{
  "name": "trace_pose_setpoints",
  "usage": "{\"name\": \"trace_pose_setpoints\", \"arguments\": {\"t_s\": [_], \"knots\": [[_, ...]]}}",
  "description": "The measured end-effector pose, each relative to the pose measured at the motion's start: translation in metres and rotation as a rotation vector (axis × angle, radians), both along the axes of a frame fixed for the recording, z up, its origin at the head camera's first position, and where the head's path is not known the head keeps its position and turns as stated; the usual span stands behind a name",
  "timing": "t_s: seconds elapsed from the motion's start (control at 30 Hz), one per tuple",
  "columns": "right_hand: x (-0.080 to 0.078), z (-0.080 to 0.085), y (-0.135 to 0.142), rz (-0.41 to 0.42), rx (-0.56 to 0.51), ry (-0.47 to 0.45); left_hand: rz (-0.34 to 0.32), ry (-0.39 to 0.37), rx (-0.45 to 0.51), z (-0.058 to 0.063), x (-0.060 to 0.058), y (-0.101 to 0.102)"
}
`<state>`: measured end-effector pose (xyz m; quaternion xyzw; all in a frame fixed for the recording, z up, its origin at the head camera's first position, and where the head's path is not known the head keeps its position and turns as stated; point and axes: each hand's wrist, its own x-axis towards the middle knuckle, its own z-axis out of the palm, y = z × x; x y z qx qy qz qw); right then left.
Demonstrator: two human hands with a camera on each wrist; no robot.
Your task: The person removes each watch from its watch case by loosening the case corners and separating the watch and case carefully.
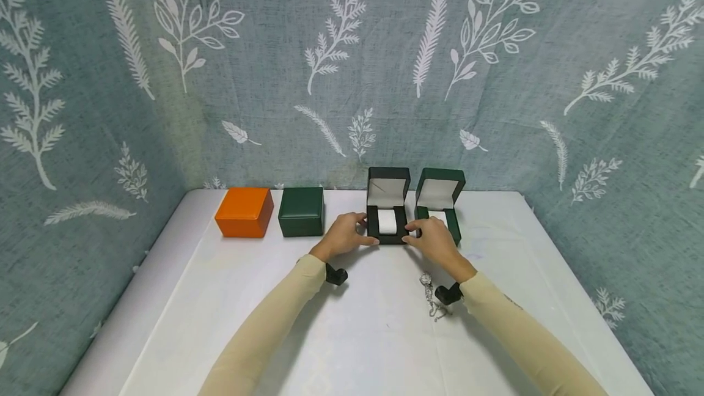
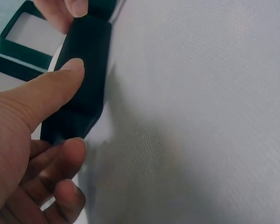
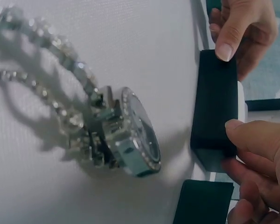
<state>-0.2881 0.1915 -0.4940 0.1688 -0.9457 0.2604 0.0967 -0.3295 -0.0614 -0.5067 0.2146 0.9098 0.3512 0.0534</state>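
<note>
A dark watch box (image 1: 392, 241) stands with its lid raised, a white cushion (image 1: 387, 222) inside. My left hand (image 1: 343, 238) grips its left front corner, the thumb (image 2: 70, 77) against the front face. At the opposite front corner my right hand (image 1: 437, 242) holds the box, thumb on the front edge and fingers along the side. To the right stands a green watch box (image 1: 453, 225), also with its lid raised; my right hand partly covers it. A silver bracelet watch (image 1: 426, 280) lies on the table near my right wrist, its stone-set case large in the right wrist view.
A closed orange box (image 1: 244, 211) and a closed green box (image 1: 301, 211) stand left of my hands. All boxes are near the back edge of the white table (image 1: 352, 335). A patterned grey-green curtain (image 1: 264, 78) hangs behind and along both sides.
</note>
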Motion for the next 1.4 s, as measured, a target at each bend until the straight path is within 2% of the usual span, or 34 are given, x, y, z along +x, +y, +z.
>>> {"name": "trace_pose_setpoints", "arguments": {"t_s": [0.17, 0.3, 0.5, 0.67, 0.87, 1.07, 1.2, 1.4], "knots": [[0.0, -0.003, 0.002, 0.007, -0.025, 0.008, 0.006, -0.01, -0.014, 0.002, 0.002, -0.003], [0.004, -0.003, 0.001, 0.011, -0.071, 0.033, -0.016, 0.019, 0.007, 0.007, 0.005, -0.018], [0.012, 0.006, -0.009, 0.022, -0.191, 0.027, -0.117, 0.057, 0.105, 0.033, 0.014, -0.06], [0.015, 0.013, -0.025, 0.074, -0.3, -0.037, -0.096, 0.073, 0.141, 0.056, 0.017, -0.104], [0.018, 0.013, -0.05, 0.13, -0.362, -0.093, -0.03, 0.015, 0.141, 0.072, 0.016, -0.153], [0.021, 0.01, -0.084, 0.178, -0.405, -0.128, 0.004, -0.086, 0.171, 0.072, 0.005, -0.194], [0.02, 0.008, -0.106, 0.184, -0.437, -0.167, 0.021, -0.176, 0.19, 0.07, -0.003, -0.207], [0.016, 0.001, -0.135, 0.198, -0.491, -0.268, -0.006, -0.256, 0.205, 0.069, -0.016, -0.214]]}}
